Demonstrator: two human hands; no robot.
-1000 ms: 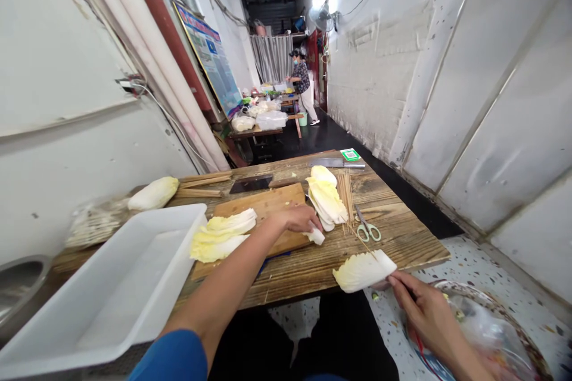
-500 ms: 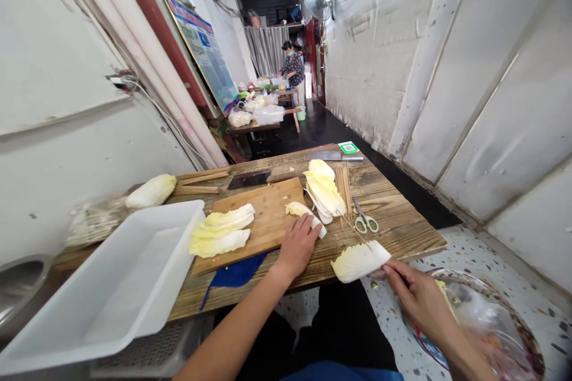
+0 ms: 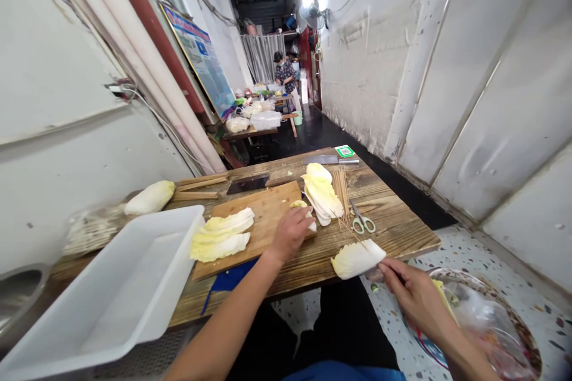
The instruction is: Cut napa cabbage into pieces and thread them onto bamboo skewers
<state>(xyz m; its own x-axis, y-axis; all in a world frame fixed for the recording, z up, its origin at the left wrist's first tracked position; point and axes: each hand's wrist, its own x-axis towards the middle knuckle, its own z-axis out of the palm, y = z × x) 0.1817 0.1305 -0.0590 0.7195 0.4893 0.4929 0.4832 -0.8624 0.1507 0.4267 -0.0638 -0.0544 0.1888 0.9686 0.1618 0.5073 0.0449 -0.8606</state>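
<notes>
My left hand (image 3: 289, 231) is closed on a small cabbage leaf (image 3: 305, 215) at the right edge of the wooden cutting board (image 3: 263, 208). Just off the table's near right corner, my right hand (image 3: 413, 294) pinches the white stem end of a larger cabbage leaf (image 3: 355, 258). Two or three cabbage leaves (image 3: 221, 235) lie on the board's left part. Another pile of leaves (image 3: 322, 190) rests to the right of the board, beside bamboo skewers (image 3: 342, 187).
A white plastic tray (image 3: 111, 286) overhangs the wooden table (image 3: 393, 226) at left. Green-handled scissors (image 3: 361, 221), two cleavers (image 3: 248, 183) (image 3: 328, 159) and a cabbage half (image 3: 149, 197) lie around. A bag-lined basin (image 3: 487, 321) sits on the floor at right. A person (image 3: 284, 74) works far down the corridor.
My left hand drew the small leaf back from the pile onto the board's right edge. The right hand kept its leaf near the table corner. The view shifted slightly.
</notes>
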